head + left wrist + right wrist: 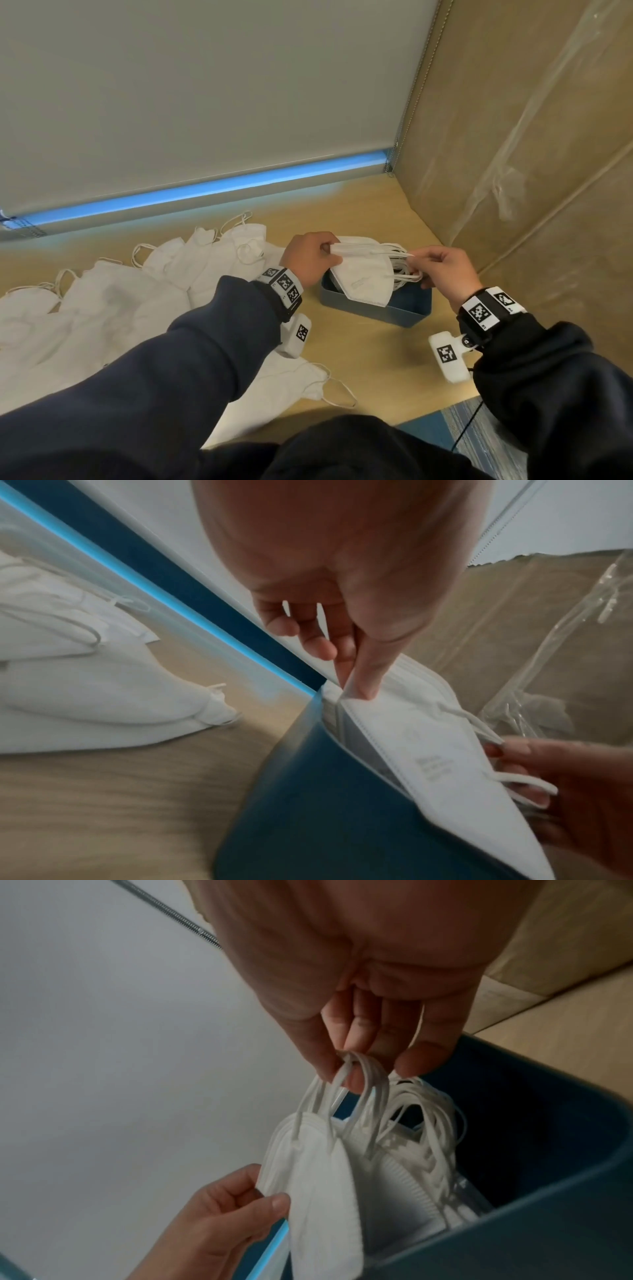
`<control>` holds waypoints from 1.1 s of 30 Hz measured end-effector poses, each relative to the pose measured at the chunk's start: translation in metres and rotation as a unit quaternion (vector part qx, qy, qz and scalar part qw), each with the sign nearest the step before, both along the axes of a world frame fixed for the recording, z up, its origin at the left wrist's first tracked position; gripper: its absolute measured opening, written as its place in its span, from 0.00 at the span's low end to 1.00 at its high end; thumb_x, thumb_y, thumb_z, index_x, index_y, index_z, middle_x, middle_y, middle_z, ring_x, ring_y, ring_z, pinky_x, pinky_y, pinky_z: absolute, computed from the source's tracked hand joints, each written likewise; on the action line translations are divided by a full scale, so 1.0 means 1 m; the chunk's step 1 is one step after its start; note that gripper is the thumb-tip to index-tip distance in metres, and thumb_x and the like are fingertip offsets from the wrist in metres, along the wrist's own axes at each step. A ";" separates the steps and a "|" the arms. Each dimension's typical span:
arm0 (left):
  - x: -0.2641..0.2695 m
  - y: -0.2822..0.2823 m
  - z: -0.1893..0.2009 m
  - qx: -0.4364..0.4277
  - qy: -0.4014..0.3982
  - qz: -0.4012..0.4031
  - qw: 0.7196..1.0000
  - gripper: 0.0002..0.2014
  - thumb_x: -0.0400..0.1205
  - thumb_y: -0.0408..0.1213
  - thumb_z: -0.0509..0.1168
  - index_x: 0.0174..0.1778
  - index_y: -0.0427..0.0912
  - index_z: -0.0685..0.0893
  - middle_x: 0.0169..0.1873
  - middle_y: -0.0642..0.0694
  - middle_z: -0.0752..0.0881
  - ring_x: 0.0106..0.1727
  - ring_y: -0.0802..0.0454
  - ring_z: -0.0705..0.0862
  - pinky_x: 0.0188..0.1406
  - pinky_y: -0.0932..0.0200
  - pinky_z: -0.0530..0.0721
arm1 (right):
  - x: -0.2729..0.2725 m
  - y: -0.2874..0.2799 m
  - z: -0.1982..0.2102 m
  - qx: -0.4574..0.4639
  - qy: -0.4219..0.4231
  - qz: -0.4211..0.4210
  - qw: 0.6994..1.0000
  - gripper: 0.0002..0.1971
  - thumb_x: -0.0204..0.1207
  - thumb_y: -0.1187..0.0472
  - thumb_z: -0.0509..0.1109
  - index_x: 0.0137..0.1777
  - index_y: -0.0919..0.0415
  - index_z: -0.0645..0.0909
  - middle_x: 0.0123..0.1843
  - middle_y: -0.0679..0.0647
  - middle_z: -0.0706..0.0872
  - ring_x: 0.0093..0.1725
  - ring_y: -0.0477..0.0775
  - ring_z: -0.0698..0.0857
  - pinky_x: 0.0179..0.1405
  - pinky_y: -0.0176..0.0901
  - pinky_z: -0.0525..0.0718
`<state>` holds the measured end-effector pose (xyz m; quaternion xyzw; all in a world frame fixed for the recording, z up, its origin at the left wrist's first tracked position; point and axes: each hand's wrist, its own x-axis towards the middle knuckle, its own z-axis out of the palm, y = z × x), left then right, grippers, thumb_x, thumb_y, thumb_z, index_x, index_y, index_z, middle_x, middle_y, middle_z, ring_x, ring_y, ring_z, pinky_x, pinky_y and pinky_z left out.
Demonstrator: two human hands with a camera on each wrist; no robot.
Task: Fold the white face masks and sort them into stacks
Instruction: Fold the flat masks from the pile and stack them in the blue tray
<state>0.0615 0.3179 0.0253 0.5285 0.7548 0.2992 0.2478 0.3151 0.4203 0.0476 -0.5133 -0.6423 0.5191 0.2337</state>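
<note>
both hands pinch folded masks (363, 274) over blue bin (394, 308); printing unreadable.

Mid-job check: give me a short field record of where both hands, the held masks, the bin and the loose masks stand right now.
left hand: grip pinches the folded edge of the stack of folded white face masks
right hand: grip holds the bunched white elastic ear loops of that stack
stack position: partly inside the dark blue plastic bin, its top above the rim
loose white masks: spread on the light wooden table, on the left-hand side of the bin
</note>
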 end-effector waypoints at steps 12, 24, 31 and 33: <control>-0.006 0.005 0.001 0.006 0.039 0.013 0.999 0.07 0.80 0.42 0.73 0.52 0.56 0.90 0.42 0.56 0.89 0.44 0.54 0.85 0.44 0.61 0.78 | -0.003 0.013 -0.002 0.000 0.029 0.012 1.000 0.02 0.75 0.69 0.78 0.46 0.64 0.91 0.44 0.66 0.93 0.43 0.57 0.89 0.39 0.45 0.88; 0.007 0.001 -0.012 -0.026 0.280 -0.120 0.952 0.15 0.82 0.46 0.68 0.64 0.54 0.87 0.62 0.50 0.84 0.64 0.46 0.77 0.64 0.47 0.72 | 0.004 0.010 -0.013 0.122 -0.109 0.043 0.986 0.03 0.74 0.62 0.81 0.44 0.53 0.95 0.42 0.43 0.93 0.42 0.32 0.87 0.40 0.20 0.78; 0.017 -0.018 -0.017 0.030 0.236 -0.017 0.971 0.22 0.80 0.44 0.67 0.72 0.51 0.78 0.62 0.48 0.82 0.60 0.45 0.80 0.59 0.46 0.78 | -0.005 0.004 -0.015 0.139 -0.139 0.063 0.978 0.12 0.69 0.66 0.83 0.45 0.48 0.89 0.41 0.49 0.88 0.38 0.49 0.83 0.38 0.34 0.79; 0.009 -0.035 -0.018 0.045 0.142 0.025 0.989 0.15 0.82 0.44 0.68 0.64 0.49 0.84 0.56 0.49 0.84 0.54 0.47 0.84 0.54 0.46 0.82 | -0.015 -0.005 -0.012 0.157 -0.106 0.063 0.980 0.11 0.70 0.66 0.81 0.45 0.48 0.90 0.41 0.48 0.87 0.36 0.44 0.80 0.38 0.35 0.77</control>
